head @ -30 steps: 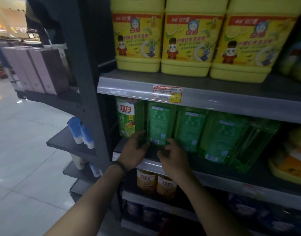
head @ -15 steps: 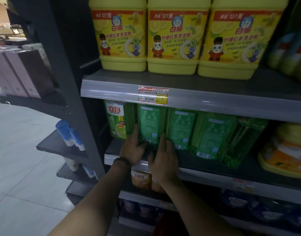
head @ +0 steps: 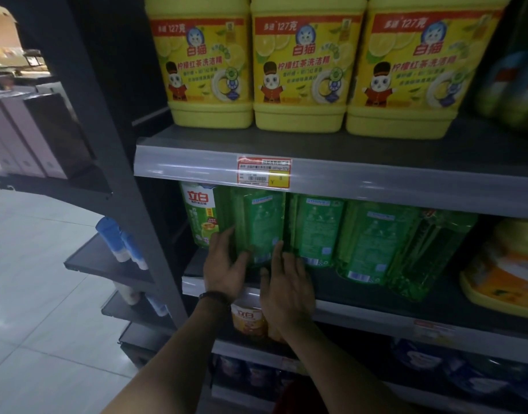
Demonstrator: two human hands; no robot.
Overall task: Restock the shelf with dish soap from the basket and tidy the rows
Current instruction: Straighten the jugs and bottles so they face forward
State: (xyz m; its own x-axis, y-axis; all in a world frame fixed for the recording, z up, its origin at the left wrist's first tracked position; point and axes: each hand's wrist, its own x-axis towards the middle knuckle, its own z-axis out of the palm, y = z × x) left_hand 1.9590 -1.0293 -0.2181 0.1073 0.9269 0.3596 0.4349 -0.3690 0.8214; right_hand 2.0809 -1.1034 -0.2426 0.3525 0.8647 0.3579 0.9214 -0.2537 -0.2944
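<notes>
**Both hands flat on a green bottle, middle shelf**

The shelf (head: 376, 186) fills the view, and its three o'clock side is cut off. At twelve o'clock three yellow jugs (head: 298, 70) stand side by side, tops out of frame. Their labels read "白猫" and "127克".

Below them, at centre, the green dish soap bottles (head: 367, 237) stand in a row, caps hidden behind the rail. The one nearest three o'clock looks tilted. The leftmost bottle (head: 200, 216) shows "立白".

Both hands touch the second bottle (head: 261, 225). The left hand (head: 224, 270) lies straight-fingered along its nine o'clock side, thumb on the front. The right hand (head: 286, 291), released and flat, touches its lower three o'clock edge.

At six o'clock an orange bottle (head: 248, 318) marked "立白" sits half hidden behind the right hand. The print on the price tag (head: 264, 171) on the rail is too fine to read.
</notes>
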